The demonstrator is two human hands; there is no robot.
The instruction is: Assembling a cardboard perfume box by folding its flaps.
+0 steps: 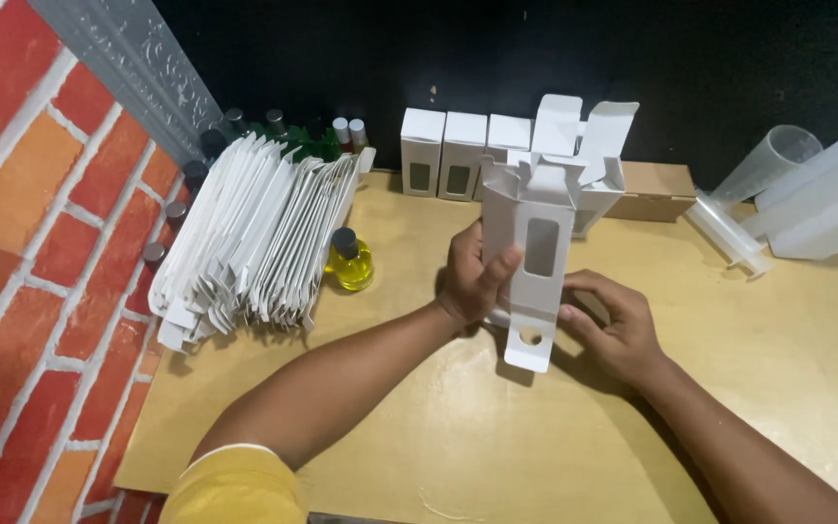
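1. The stack of flat cartons [254, 243] leans on edge at the left of the bench [419, 456], beside the brick wall [21, 243]. They are unfolded blanks and hold nothing.
2. Dark-capped bottles [244, 124] stand behind and along the stack, mostly hidden; what is in them cannot be told. One small bottle [349, 260] stands apart just right of the stack and holds yellow liquid under a dark cap.
3. The left hand [472, 277] grips the white carton [533, 257] on its left edge, thumb pressed on the front face. The carton stands upright above the bench, in the middle of the view, its top flaps open and its bottom tab hanging loose.
4. Judged from this, the step in hand is forming the carton from flat into a sleeve. The next move likely calls for tucking the bottom tab and flaps in square, without creasing the window panel.
5. The carton's window shows nothing inside; it looks empty.
6. The right hand [613, 330] is curled at the carton's lower right edge, fingers bent around or just behind it, steadying it.
7. Finished boxes [458, 153] stand in a row at the back against the dark wall, some closed, some with flaps up; their contents cannot be seen.
8. A brown box [657, 189] lies behind them, closed.
9. A large syringe [729, 233] and a clear measuring cylinder [778, 155] lie at the right; both look empty.
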